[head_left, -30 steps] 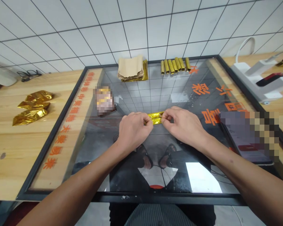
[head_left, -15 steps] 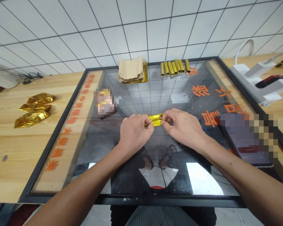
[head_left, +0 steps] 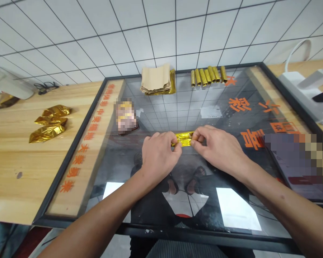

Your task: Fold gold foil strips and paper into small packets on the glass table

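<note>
A small strip of shiny gold foil paper [head_left: 185, 139] stretches between my two hands, just above or on the glass top. My left hand [head_left: 161, 149] is closed, thumb and forefinger pinching its left end. At the right end, my right hand [head_left: 216, 145] pinches it the same way. The fingers hide both ends of the strip. Beyond my hands lies a stack of brown-backed gold paper sheets [head_left: 156, 79], and to its right is a row of several rolled gold paper tubes [head_left: 208, 76].
Folded gold foil pieces [head_left: 50, 123] lie on the wooden table at left. A blurred-out small pack [head_left: 126, 116] sits on the glass [head_left: 150, 118]. At right are a phone-like dark device [head_left: 293, 161] and a white power strip [head_left: 301, 91]. A tiled wall stands behind.
The view has swung slightly left, so everything appears shifted right. Both hands keep their pinch on the gold strip, which looks a little flatter and more opened out.
</note>
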`<action>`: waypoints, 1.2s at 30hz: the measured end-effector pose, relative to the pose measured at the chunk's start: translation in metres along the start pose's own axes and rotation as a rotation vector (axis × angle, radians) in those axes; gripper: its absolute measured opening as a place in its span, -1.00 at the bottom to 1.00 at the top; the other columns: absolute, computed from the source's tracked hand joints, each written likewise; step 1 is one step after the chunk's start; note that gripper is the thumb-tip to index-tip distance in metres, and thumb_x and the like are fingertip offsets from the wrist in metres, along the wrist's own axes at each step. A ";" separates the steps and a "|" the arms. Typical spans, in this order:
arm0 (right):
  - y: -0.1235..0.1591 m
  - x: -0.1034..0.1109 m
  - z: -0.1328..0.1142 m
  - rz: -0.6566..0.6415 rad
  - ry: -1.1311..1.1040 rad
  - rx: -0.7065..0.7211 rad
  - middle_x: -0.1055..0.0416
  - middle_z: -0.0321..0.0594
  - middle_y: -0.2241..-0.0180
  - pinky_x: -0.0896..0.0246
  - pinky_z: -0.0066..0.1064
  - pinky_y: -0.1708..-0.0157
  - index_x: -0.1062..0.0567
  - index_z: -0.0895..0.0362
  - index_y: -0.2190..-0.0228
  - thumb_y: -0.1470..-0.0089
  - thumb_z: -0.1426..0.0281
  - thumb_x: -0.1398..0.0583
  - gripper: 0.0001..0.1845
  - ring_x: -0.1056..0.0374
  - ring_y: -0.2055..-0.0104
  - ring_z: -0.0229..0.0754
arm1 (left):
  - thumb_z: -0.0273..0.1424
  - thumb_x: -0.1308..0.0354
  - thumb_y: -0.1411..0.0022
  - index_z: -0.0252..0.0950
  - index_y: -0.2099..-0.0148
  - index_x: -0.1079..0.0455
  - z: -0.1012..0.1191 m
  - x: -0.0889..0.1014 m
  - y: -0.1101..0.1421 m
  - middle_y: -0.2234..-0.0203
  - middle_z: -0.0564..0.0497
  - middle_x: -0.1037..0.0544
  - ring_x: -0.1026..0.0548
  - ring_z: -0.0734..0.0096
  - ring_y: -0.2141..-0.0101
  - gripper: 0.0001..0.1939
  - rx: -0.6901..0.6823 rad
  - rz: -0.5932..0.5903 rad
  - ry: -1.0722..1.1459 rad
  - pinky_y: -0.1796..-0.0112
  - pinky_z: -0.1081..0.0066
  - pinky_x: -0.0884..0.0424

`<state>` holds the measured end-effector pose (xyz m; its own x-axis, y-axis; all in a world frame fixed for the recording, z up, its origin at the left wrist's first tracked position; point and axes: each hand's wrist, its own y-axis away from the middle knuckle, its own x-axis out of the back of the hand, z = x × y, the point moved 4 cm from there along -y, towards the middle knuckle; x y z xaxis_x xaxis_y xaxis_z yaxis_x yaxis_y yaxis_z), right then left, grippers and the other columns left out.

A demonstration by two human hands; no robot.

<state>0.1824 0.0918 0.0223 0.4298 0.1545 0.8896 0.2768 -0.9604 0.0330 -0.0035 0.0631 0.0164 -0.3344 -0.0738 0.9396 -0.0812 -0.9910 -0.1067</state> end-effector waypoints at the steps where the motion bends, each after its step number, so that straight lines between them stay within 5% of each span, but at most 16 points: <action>1: 0.000 0.000 0.001 0.002 -0.002 0.002 -0.56 -0.31 0.25 -0.01 -0.29 0.39 -0.55 0.00 0.31 -0.22 0.32 -0.25 -0.94 -0.43 0.30 -0.14 | -0.30 -0.28 -0.31 -0.17 0.29 -0.46 -0.001 0.001 0.001 0.43 0.06 -0.62 -0.53 0.18 0.30 -0.88 0.008 -0.003 0.002 0.27 0.23 -0.26; 36: -0.004 -0.001 0.006 0.014 -0.015 -0.018 -0.58 -0.36 0.28 -0.06 -0.29 0.36 -0.58 -0.03 0.32 -0.18 0.29 -0.29 -0.94 -0.43 0.29 -0.15 | -0.40 -0.17 -0.24 -0.18 0.43 -0.36 -0.008 0.006 0.000 0.52 0.10 -0.52 -0.44 0.24 0.35 -0.83 0.105 -0.037 0.075 0.36 0.28 -0.05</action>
<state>0.1863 0.0965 0.0184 0.4464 0.1447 0.8831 0.2558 -0.9663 0.0291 -0.0132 0.0637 0.0196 -0.4028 -0.0324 0.9147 0.0030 -0.9994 -0.0341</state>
